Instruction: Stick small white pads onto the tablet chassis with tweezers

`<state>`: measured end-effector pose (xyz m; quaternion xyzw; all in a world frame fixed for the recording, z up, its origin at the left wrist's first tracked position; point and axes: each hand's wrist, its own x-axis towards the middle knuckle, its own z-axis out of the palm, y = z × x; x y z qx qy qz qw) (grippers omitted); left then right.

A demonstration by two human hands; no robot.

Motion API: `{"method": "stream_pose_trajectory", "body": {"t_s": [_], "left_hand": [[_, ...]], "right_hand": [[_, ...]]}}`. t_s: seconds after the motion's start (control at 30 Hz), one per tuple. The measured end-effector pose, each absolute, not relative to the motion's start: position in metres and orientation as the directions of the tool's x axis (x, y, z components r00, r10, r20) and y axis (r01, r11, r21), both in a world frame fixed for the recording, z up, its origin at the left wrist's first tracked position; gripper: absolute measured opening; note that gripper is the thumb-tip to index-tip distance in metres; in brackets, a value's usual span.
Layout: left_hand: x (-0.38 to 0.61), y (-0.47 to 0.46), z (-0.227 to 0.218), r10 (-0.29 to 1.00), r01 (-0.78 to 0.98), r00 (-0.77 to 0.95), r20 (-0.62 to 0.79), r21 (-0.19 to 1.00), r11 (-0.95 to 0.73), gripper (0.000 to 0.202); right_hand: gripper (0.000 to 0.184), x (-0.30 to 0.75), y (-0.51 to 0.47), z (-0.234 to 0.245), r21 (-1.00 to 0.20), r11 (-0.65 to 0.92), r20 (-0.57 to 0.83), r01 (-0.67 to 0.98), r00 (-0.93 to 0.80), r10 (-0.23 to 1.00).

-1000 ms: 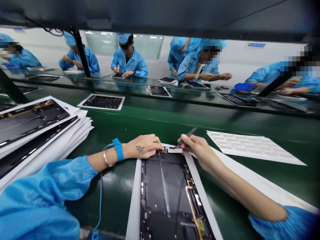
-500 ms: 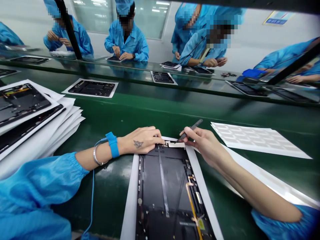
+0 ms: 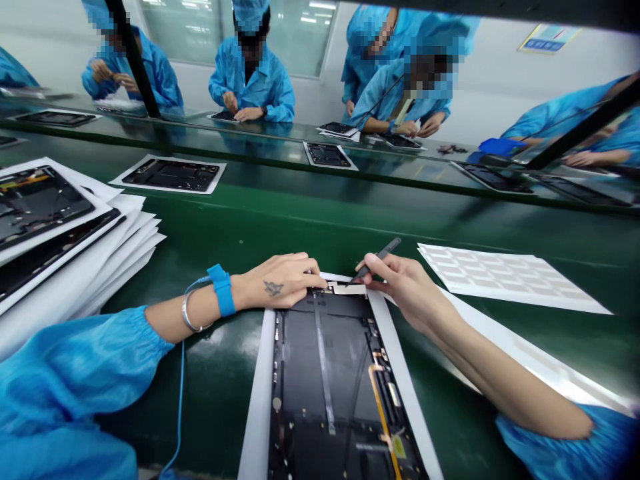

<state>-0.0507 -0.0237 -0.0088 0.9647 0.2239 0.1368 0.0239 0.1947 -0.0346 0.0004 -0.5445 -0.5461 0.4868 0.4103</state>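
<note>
An opened black tablet shell [image 3: 330, 380] with a white border lies lengthwise in front of me on the green belt [image 3: 310, 227]. My left hand [image 3: 280, 283], with a blue wrist strap behind it, presses its fingertips on the shell's far left corner. My right hand [image 3: 405, 287] pinches dark tweezers [image 3: 373, 259], whose tip touches a small white strip [image 3: 347, 289] at the shell's far edge.
A stack of white-bordered shells [image 3: 55, 233] sits at the left. A white sheet of small labels [image 3: 500, 277] lies at the right. More shells [image 3: 167, 175] ride the belt beyond. Several people in blue coats work along the far side.
The view has tilted up and shifted slightly. Both hands stay at the shell's far edge, with the tweezers still on the white strip.
</note>
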Motion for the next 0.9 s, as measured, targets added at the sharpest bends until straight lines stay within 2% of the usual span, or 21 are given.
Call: {"method": "stream_pose_trajectory", "body": {"t_s": [0.57,0.7,0.9], "left_hand": [[-0.050,-0.025,-0.007,0.447,0.437,0.864,0.232,0.093,-0.894,0.038],[-0.049,-0.025,-0.006,0.455,0.440,0.862,0.223,0.118,-0.890,0.041],[-0.049,-0.023,-0.008,0.457,0.432,0.860,0.226,0.152,-0.889,0.045]], "right_hand": [[0.052,0.195,-0.032,0.000,-0.970,-0.046,-0.072,0.239,-0.100,0.992],[0.053,0.194,-0.031,-0.004,-0.965,-0.013,-0.036,0.260,-0.084,0.996],[0.052,0.195,-0.033,-0.009,-0.903,0.123,0.101,0.412,-0.076,0.992]]}}
